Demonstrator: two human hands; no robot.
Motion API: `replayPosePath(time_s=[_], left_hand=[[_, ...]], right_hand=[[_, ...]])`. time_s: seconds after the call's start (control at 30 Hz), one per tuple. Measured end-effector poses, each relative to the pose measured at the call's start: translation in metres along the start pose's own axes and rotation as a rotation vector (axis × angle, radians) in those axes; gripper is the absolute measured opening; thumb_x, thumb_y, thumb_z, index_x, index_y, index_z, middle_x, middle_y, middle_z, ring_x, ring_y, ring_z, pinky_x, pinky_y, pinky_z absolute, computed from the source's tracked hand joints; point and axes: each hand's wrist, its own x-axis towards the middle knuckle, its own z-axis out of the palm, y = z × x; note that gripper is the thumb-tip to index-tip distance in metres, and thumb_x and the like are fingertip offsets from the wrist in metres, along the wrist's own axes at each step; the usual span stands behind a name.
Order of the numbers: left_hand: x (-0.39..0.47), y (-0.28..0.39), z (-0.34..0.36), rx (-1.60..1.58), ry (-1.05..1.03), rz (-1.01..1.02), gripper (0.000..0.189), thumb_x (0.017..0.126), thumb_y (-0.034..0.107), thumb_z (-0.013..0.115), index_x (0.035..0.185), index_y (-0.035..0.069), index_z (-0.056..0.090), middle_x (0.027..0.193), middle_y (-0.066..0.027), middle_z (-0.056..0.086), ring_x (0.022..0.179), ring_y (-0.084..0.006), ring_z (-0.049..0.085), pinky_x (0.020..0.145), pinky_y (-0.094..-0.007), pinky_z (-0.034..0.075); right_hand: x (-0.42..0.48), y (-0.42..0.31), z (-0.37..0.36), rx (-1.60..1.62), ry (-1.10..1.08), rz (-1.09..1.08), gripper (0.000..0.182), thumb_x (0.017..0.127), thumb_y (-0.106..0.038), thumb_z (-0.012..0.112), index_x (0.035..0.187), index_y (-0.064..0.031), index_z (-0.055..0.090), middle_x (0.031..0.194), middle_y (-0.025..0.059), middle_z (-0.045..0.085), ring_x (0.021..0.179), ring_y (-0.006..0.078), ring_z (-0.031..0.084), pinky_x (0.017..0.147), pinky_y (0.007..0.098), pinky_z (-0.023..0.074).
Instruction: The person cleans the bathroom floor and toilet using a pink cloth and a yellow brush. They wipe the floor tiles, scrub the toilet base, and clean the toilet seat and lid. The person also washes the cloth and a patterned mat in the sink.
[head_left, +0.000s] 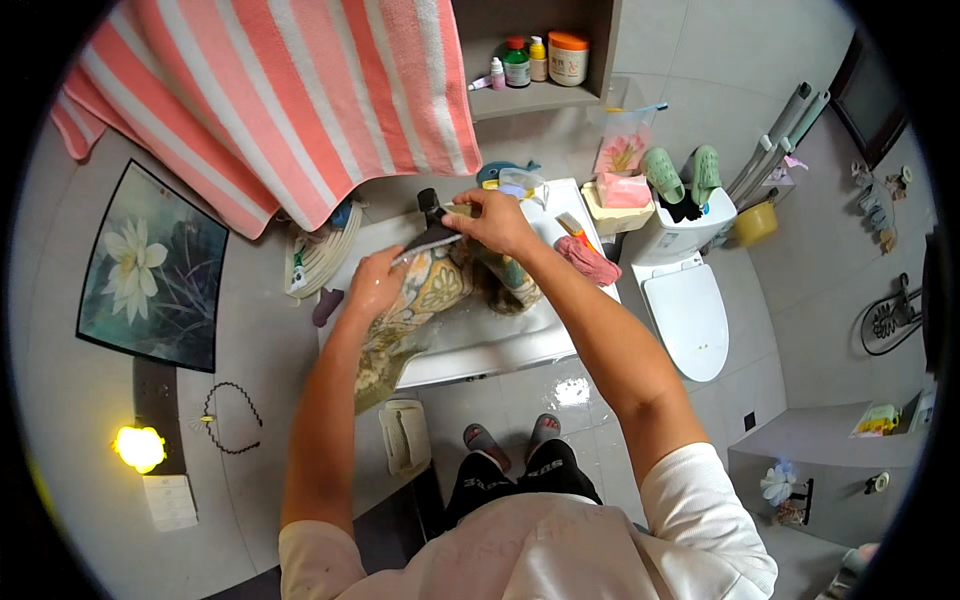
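A wet floor mat with a floral pattern (435, 289) hangs bunched and folded over a white washbasin (491, 346). One corner drapes past the basin's front left rim. My left hand (375, 283) grips the mat's left side, where a strip of dark backing shows. With thumb and fingers, my right hand (491, 221) pinches the mat's far edge close to a black faucet (429, 201). Part of the mat's underside and the basin floor are hidden by the folds. A pink cloth (589, 260) and a brush with an orange handle (576, 227) lie on the basin's right rim.
A striped towel (300, 97) hangs at the far left, above the basin. The toilet (686, 319) stands to the right, with green clogs (664, 174) on its tank. An open shelf (536, 97) holds several bottles. Water glistens on the tiled floor (568, 394).
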Motion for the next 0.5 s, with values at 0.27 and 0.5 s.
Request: replayPosePath(time_s=[0.27, 0.5], left_hand=[[0.018, 0.069, -0.072, -0.083, 0.156, 0.019, 0.045, 0.101, 0.039, 0.062, 0.099, -0.006, 0.068, 0.076, -0.0233, 0.064, 0.071, -0.0285, 0.062, 0.071, -0.0418, 0.048], [0.035, 0.154, -0.102, -0.763, 0.14, -0.155, 0.048, 0.101, 0.041, 0.063, 0.097, -0.007, 0.071, 0.089, -0.0114, 0.073, 0.077, -0.0187, 0.066, 0.073, -0.0334, 0.051]], right_hand=[[-0.092, 0.048, 0.013, 0.042, 0.453, -0.046, 0.032, 0.094, -0.029, 0.07, 0.111, -0.0023, 0.067, 0.092, 0.0146, 0.066, 0.083, 0.0316, 0.064, 0.071, 0.0395, 0.0527], [-0.166, 0.174, 0.098, 0.453, -0.339, 0.46, 0.048, 0.097, -0.048, 0.065, 0.117, -0.0038, 0.067, 0.102, 0.004, 0.071, 0.086, 0.0166, 0.065, 0.078, 0.0333, 0.053]])
